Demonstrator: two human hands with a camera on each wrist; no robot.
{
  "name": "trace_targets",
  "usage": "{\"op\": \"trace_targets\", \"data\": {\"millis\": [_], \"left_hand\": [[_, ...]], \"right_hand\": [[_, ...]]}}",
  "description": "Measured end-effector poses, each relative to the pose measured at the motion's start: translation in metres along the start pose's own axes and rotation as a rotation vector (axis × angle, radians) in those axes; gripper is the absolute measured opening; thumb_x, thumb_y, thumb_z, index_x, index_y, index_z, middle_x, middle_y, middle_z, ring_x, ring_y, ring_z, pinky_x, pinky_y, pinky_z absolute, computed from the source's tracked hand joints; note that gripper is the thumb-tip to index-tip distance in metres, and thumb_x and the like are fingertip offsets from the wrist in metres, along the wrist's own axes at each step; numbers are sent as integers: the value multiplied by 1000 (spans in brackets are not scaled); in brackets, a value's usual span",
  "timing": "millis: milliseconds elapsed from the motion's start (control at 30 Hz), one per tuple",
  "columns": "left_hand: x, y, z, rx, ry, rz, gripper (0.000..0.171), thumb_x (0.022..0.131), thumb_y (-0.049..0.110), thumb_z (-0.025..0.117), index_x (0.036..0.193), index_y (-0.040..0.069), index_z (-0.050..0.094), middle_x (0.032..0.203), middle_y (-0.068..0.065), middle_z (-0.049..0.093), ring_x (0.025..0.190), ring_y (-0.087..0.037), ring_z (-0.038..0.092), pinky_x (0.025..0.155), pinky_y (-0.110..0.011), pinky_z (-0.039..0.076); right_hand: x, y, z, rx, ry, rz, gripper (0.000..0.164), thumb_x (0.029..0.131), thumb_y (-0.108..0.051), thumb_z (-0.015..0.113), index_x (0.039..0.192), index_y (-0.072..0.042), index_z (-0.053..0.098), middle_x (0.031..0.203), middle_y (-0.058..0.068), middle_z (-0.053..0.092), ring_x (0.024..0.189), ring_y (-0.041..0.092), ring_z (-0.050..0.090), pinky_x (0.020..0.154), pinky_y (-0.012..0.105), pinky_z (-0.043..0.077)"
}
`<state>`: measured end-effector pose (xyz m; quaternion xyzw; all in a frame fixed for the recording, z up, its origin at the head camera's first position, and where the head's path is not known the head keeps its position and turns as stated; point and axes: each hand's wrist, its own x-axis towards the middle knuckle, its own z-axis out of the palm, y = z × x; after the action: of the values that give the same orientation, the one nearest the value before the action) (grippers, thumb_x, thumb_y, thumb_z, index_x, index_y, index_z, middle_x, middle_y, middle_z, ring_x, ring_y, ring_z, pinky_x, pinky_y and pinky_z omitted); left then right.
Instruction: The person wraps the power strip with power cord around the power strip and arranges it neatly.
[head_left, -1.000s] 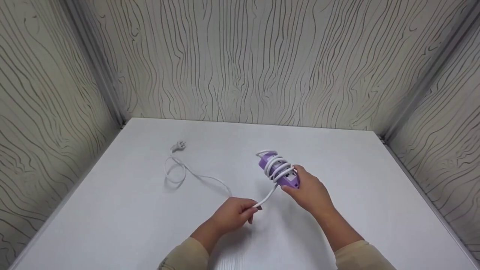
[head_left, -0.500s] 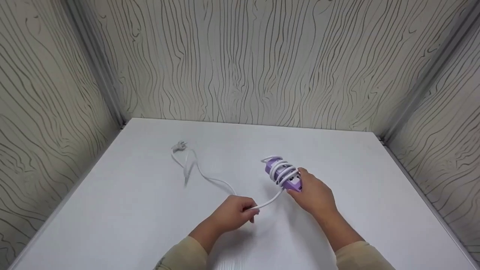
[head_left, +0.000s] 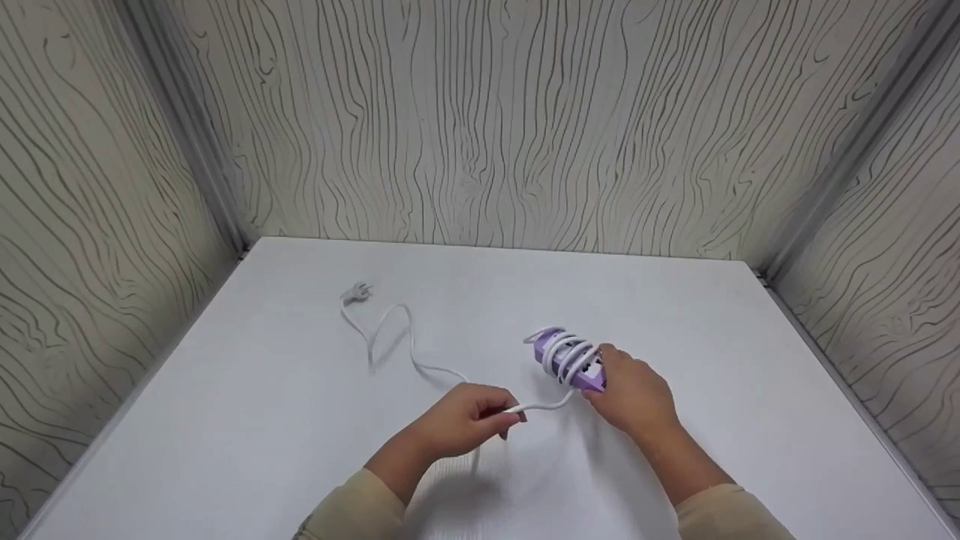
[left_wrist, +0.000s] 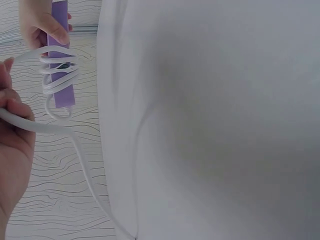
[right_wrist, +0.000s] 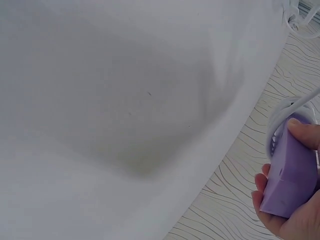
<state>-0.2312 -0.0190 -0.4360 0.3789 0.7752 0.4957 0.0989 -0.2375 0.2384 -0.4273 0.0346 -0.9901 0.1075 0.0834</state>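
A purple power strip is held by its near end in my right hand, tilted above the table. Several turns of its white cord wrap around the strip's body. My left hand pinches the cord a short way from the strip, and a slack stretch sags between the two hands. Beyond my left hand the cord bends back across the table to a white plug at the far left. In the right wrist view my right fingers curl round the purple strip. The left wrist view shows the wound strip too.
The white table has wood-grain panels at its back and both sides. Grey metal posts stand at the back corners.
My right hand and the strip have moved slightly toward me and to the right. The loop of cord near the plug has opened into a loose bend, pulled toward my left hand.
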Motion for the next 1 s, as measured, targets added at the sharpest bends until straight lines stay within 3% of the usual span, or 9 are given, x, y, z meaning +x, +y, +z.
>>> {"op": "trace_targets", "data": {"millis": [267,600,833,1000], "left_hand": [[9,4,-6,96,4,64,16,93,20,52,95,11,66,73,4,60,71,-2,52,67,-19,44],[23,11,-10,268,57,133,18,95,21,49,90,10,63,81,-7,62,72,-5,49,70,-19,43],[31,11,-11,304,96,173,18,95,21,49,88,11,62,82,-3,61,75,-6,50,74,-21,44],[37,10,-13,294,111,184,17,95,20,49,88,11,61,83,-3,62,77,-7,51,75,-22,44]], "right_hand": [[-2,-6,-1,-97,-43,-94,65,71,-28,75,123,-1,49,110,16,60,91,34,58,72,48,47],[-7,-19,-4,-229,-48,-333,60,65,-26,80,118,-14,55,100,4,63,82,23,54,67,41,44],[-11,-27,-9,-204,-90,-419,59,63,-22,81,118,-21,57,100,-4,62,80,18,48,65,38,41],[-13,-32,-11,-139,-125,-468,59,63,-20,81,117,-19,57,100,-4,61,80,18,45,64,39,41]]}}
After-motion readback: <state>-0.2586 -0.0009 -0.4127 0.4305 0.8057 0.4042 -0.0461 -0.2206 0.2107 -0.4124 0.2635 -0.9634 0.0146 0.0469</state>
